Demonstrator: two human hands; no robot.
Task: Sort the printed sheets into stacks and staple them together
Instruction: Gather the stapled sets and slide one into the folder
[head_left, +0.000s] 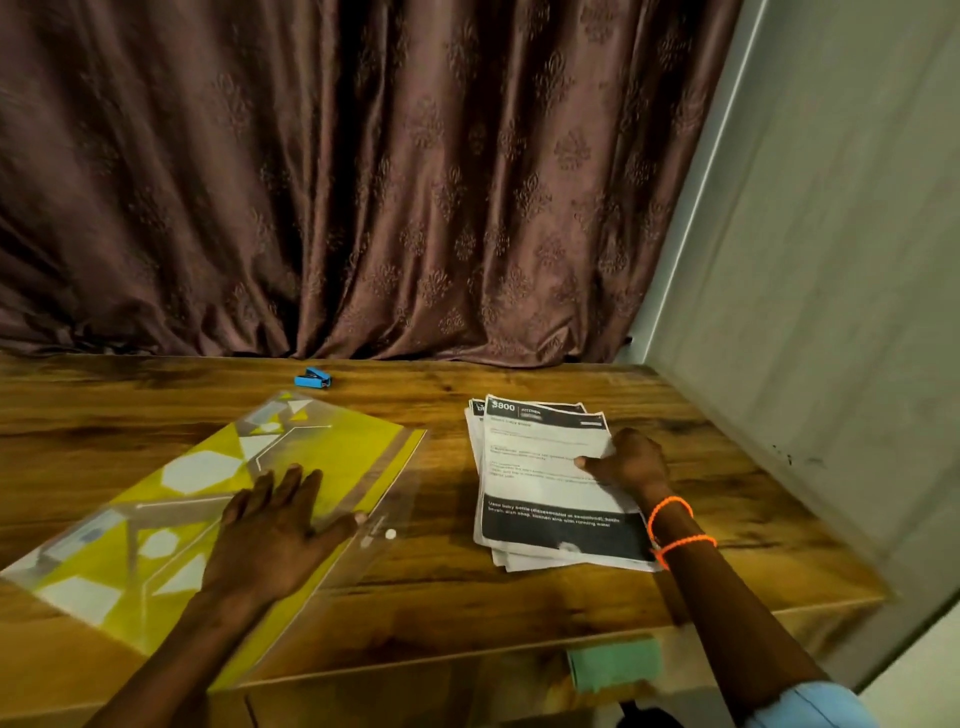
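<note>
Printed sheets (550, 483): a loose, slightly fanned pile lying flat on the wooden table (467, 613), black header band at the far end, black footer band at the near end; every place below is given from this pile.
My right hand (631, 462): on the pile's right edge, thumb laid across the top sheet, the other fingers curled at the paper's edge. I appear to be pinching the top sheets, though the fingers under the paper are hidden.
Orange bands (675, 525): two thin loops round my right wrist, over the pile's near right corner.
My left hand (275, 519): well to the left of the pile, fingers straight and spread, palm pressed flat on the plastic folder, gripping nothing.
Plastic folder (171, 525): clear sleeve with a yellow and white printed insert, lying slantwise left of the pile, apart from it.
Stapler (313, 378): small, blue, beyond the pile and to its left, near the curtain (363, 182), untouched.
Green block (615, 665): below the table's near edge, nearer me than the pile; blurred.
</note>
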